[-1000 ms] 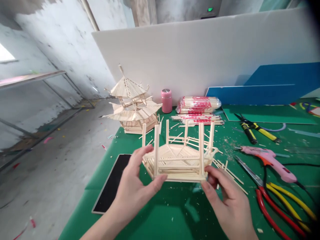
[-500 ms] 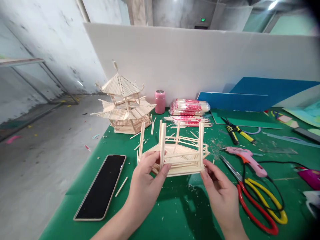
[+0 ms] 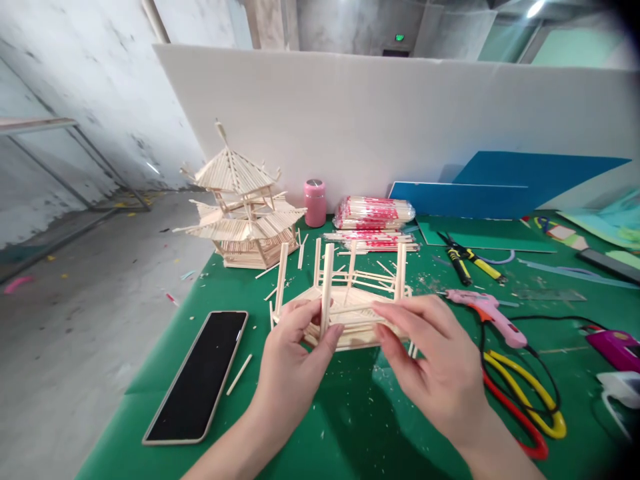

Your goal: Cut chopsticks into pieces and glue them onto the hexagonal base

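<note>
A partly built pavilion model [image 3: 350, 297] of pale wooden sticks, with a flat floor, upright posts and low side rails, is held above the green tabletop. My left hand [image 3: 295, 353] is closed on its front left corner, thumb and fingers around a post. At the front side, my right hand [image 3: 430, 360] pinches the rails between thumb and fingertips, covering the right front corner. A taller finished-looking stick pavilion [image 3: 245, 207] with two tiers of roof stands behind on the left.
Left lies a phone [image 3: 197, 377] beside a loose stick [image 3: 239, 375]. Right are a pink glue gun [image 3: 487, 313], pliers [image 3: 467, 257] and scissors [image 3: 530, 393] partly behind my hand. Bagged sticks [image 3: 373, 213], a pink bottle [image 3: 315, 203] and blue boards [image 3: 465, 200] stand at the back.
My right hand has moved left from the model's right front corner to the middle of its front rails. My left hand keeps its hold, and the view has shifted slightly.
</note>
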{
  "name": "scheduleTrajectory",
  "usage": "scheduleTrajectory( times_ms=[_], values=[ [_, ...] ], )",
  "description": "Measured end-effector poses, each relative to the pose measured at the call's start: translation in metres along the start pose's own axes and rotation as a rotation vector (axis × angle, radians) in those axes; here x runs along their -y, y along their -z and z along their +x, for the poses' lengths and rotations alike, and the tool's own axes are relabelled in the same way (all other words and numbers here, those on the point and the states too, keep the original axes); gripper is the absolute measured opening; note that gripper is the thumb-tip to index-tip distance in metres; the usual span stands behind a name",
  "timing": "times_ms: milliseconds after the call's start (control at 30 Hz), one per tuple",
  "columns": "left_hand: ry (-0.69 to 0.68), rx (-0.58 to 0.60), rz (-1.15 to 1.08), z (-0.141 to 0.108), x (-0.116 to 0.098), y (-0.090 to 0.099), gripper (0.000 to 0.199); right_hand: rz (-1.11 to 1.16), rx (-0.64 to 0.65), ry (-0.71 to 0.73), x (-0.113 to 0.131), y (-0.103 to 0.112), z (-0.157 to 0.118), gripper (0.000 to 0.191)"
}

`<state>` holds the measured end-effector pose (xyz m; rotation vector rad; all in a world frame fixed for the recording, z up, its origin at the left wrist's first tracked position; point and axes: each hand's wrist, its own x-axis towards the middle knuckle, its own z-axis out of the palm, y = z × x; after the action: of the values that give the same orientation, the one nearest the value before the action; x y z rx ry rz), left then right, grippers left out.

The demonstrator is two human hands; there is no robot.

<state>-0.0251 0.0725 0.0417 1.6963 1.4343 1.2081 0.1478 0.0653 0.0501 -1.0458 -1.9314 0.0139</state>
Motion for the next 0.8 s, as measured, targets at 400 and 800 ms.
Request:
scheduleTrajectory(
  times_ms=[400, 800],
  values=[
    [-0.032, 0.003, -0.057, 0.0, -0.008, -0.001, 0.014, -0.183, 0.33, 0.171, 0.006, -0.012, 0.039, 0.015],
    [0.001, 0.006, -0.029, 0.0, -0.01, 0.002, 0.011, -0.149, 0.293, 0.213, 0.002, -0.019, 0.034, 0.023]
  ],
)
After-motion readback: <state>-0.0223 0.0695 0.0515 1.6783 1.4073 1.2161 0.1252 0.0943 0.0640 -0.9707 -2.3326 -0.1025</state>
